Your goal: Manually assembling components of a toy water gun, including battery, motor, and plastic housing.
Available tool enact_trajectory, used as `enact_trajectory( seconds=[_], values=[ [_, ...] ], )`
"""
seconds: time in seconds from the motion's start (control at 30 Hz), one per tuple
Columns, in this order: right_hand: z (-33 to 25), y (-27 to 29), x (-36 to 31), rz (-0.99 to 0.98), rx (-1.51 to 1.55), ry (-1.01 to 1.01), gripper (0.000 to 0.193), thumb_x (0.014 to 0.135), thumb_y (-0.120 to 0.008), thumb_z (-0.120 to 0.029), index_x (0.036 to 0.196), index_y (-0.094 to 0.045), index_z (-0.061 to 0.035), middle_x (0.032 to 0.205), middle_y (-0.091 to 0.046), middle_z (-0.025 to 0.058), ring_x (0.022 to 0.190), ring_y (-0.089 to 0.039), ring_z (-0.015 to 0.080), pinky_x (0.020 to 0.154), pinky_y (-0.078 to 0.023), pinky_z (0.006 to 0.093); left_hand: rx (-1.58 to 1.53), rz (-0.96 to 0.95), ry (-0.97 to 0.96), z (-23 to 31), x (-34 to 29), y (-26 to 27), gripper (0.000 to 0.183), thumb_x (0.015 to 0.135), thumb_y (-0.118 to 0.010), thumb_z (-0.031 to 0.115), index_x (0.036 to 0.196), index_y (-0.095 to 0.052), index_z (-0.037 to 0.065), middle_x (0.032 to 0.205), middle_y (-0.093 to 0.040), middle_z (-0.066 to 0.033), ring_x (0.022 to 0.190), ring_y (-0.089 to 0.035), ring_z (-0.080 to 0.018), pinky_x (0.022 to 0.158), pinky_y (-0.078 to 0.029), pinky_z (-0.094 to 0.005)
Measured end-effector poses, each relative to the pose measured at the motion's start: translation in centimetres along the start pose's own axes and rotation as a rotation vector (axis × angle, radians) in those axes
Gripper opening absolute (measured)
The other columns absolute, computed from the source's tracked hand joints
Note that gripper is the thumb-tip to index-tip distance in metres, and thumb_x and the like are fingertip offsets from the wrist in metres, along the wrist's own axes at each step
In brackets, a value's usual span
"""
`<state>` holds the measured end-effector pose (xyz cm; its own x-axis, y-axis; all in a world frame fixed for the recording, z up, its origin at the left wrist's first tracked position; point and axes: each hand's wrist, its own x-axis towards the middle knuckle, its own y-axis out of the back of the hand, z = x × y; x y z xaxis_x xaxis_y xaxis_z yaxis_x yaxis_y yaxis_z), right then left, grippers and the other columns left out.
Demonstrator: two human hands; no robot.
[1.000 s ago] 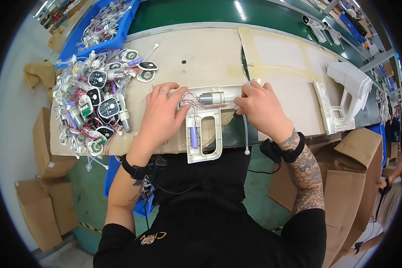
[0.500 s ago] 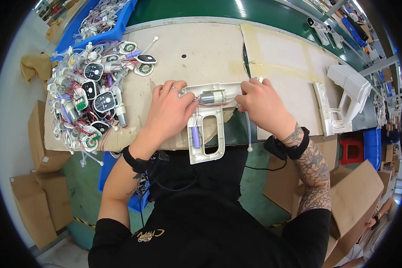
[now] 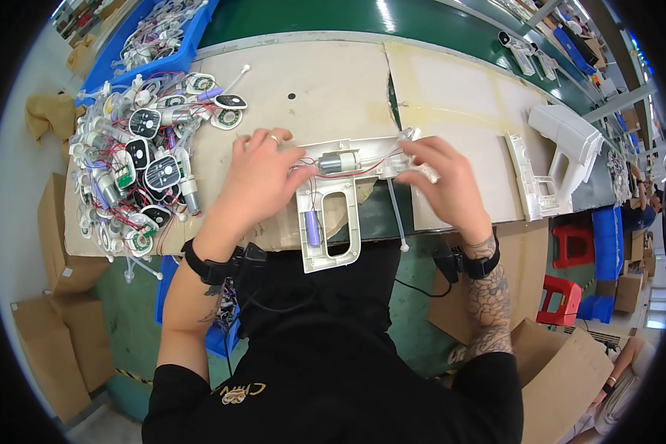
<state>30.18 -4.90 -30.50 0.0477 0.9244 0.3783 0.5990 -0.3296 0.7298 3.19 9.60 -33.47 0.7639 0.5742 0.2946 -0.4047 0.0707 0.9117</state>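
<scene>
A white handle-shaped plastic housing half (image 3: 354,211) lies with its inside up at the table's front edge, its handle pointing toward me. Inside it sit a silver and white motor (image 3: 338,163), thin red and dark wires, and a purple cylindrical cell (image 3: 313,229) in the handle. My left hand (image 3: 263,177) grips the housing's left end, thumb and fingertips near the wires. At the right end, beside a clear plastic fitting (image 3: 407,135), my right hand (image 3: 450,181) has its thumb and fingers apart. A thin translucent tube (image 3: 398,214) hangs down beside the handle.
A heap of wired motor assemblies (image 3: 144,166) covers the table's left side, with a blue crate (image 3: 189,52) of similar parts behind. On the right lie another white housing half (image 3: 529,177) and a white housing body (image 3: 570,140). Cardboard boxes (image 3: 562,385) stand on the floor.
My right hand has opened and drawn slightly away from the housing's right end, uncovering the clear fitting. My left hand stays at the left end. The whole view has shifted slightly.
</scene>
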Motion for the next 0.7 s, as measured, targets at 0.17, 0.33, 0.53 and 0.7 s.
enact_trajectory(
  seconds=[0.17,0.33,0.53,0.7],
  values=[
    [5.0,2.1,-0.6,0.085,-0.030,-0.284,0.044,0.086,-0.079,-0.012,0.127,-0.068,-0.0020,0.110,-0.070,0.0126,0.086,-0.069,0.0223,0.079,-0.055,0.0346,-0.139,0.088,-0.052,4.2,4.6,1.3,0.031,0.092,-0.070,0.029,0.113,-0.071,0.006,0.118,-0.066,-0.0168,0.116,-0.057,-0.0344,0.096,-0.044,-0.0486],
    [7.1,0.5,0.0,-0.067,0.290,-0.423,0.071,0.081,-0.086,-0.022,0.142,-0.056,-0.0010,0.119,-0.068,0.0113,0.093,-0.066,0.0181,0.085,-0.055,0.0325,-0.230,0.071,-0.059,9.5,8.9,-5.7,0.035,0.089,-0.066,0.012,0.121,-0.065,0.001,0.116,-0.068,-0.0169,0.116,-0.058,-0.0389,0.094,-0.048,-0.0465],
    [5.5,-1.0,-0.9,-0.002,0.096,-0.360,0.067,0.078,-0.088,-0.021,0.135,-0.060,-0.0021,0.123,-0.068,0.0125,0.105,-0.066,0.0216,0.089,-0.055,0.0346,-0.300,-0.031,-0.006,8.8,9.6,-8.4,0.038,0.084,-0.065,0.007,0.122,-0.067,0.006,0.117,-0.068,-0.0137,0.114,-0.057,-0.0363,0.095,-0.046,-0.0487],
    [4.8,-0.8,-1.9,0.158,0.462,-0.286,0.061,0.079,-0.083,-0.006,0.136,-0.062,-0.0042,0.131,-0.068,0.0102,0.118,-0.065,0.0214,0.086,-0.057,0.0320,-0.391,-0.011,-0.086,8.3,9.4,-8.5,0.038,0.083,-0.066,0.005,0.120,-0.069,0.009,0.112,-0.068,-0.0096,0.112,-0.056,-0.0345,0.095,-0.044,-0.0464]
  ],
)
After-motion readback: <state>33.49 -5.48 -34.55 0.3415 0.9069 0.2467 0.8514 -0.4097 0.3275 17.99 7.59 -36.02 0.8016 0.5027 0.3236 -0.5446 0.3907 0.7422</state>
